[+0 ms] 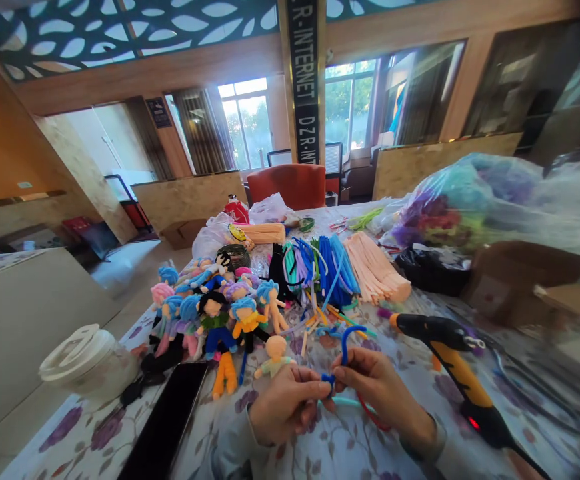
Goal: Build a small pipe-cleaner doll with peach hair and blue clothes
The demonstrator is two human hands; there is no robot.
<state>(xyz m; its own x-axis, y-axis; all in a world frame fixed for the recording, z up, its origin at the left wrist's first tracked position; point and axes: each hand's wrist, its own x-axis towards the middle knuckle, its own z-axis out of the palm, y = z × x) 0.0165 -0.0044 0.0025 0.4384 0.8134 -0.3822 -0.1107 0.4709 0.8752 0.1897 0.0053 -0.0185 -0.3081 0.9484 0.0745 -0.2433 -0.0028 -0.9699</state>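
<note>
Both hands meet low over the table, working on one blue pipe cleaner (346,343). My left hand (290,403) pinches its bunched, twisted end between thumb and fingers. In my right hand (377,387), thumb and forefinger grip the same pipe cleaner, and its free length curves up and to the right. Just beyond my left hand lies a small doll (275,353) with a peach head, bare of hair, and a pale green top. A light teal pipe cleaner (345,401) and a red one (373,415) lie beneath my hands.
Finished pipe-cleaner dolls (215,317) pile up at left. Bundles of blue (337,267) and peach pipe cleaners (377,267) lie behind. A glue gun (457,367) with a lit red switch stands at right. A black phone (167,420) and white tub (87,363) are at left; a cardboard box (520,280) is right.
</note>
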